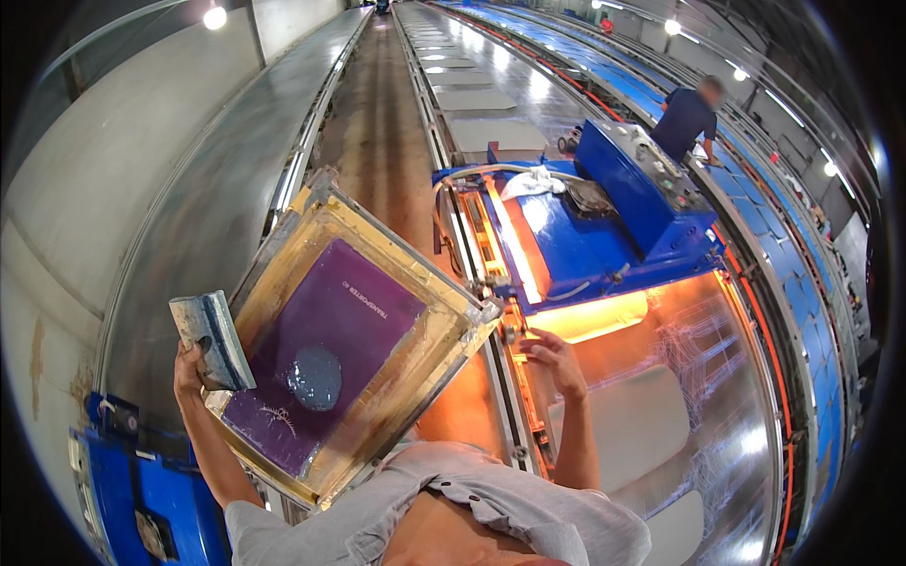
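My left hand [189, 370] grips a squeegee [213, 340] with a worn, ink-stained handle, raised at the left edge of a screen-printing frame. The screen-printing frame [377, 236] sits at an angle in front of my body, its border coated yellowish and its mesh [349, 283] purple. A puddle of grey-blue ink [314, 377] lies on the mesh, near a small pale branching mark [279, 415]. To the right of the frame, my right hand [555, 362] is open, fingers apart and slightly bent, beside the glowing lower edge of a blue heater machine [585, 226].
Orange heat glows beneath the heater, over a long table with grey fabric panels [628, 415]. Another long metal table [222, 170] runs along the left wall. An aisle [373, 141] separates them. A second blue machine [175, 500] stands lower left; a person [687, 123] works farther right.
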Tool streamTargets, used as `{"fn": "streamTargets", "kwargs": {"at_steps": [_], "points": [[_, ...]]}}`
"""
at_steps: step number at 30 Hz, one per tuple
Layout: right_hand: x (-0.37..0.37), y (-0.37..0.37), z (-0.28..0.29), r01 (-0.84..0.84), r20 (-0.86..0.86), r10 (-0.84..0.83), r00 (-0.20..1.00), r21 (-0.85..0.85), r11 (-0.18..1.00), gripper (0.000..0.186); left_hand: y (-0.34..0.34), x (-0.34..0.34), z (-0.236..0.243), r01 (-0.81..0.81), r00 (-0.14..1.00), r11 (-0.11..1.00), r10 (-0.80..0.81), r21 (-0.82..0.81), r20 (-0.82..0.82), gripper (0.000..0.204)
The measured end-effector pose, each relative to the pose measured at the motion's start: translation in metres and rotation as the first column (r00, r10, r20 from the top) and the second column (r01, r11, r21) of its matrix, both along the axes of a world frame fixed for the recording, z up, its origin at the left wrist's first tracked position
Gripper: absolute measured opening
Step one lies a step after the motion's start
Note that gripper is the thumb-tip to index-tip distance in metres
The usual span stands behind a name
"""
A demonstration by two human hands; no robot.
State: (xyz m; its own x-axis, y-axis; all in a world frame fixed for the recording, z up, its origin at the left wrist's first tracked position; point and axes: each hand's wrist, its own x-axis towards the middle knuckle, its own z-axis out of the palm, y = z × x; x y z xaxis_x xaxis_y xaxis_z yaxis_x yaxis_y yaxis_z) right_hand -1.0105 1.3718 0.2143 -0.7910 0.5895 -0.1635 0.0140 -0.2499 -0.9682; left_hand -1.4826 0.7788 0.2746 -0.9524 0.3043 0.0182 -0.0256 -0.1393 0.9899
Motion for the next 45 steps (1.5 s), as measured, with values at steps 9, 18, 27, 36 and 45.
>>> {"fn": "streamTargets", "kwargs": {"at_steps": [9, 18, 27, 36, 45], "points": [[-0.071, 0.097, 0.059, 0.461, -0.055, -0.465, 0.884, 0.273, 0.844, 0.041, 0.095, -0.2, 0.015, 0.05, 0.999, 0.999, -0.05, -0.018, 0.008, 0.062], [-0.085, 0.223, 0.143, 0.761, -0.215, -0.828, 0.517, 0.559, 0.33, 0.024, 0.17, -0.306, -0.017, 0.167, 0.985, 0.982, -0.161, -0.093, 0.067, 0.073], [0.002, 0.354, 0.165, 0.384, -0.317, -0.902, -0.294, 0.825, -0.415, 0.029, 0.279, -0.417, -0.028, 0.126, 0.99, 0.965, -0.107, -0.229, 0.093, 0.093], [0.065, 0.467, 0.188, 0.316, 0.011, -0.924, -0.383, 0.941, -0.12, 0.035, 0.382, -0.517, -0.032, 0.234, 0.971, 0.917, -0.234, -0.322, 0.038, 0.094], [0.059, 0.486, 0.21, 0.408, 0.203, -0.901, -0.384, 0.913, 0.032, 0.037, 0.471, -0.573, -0.029, 0.307, 0.95, 0.871, -0.307, -0.384, 0.062, 0.093]]}}
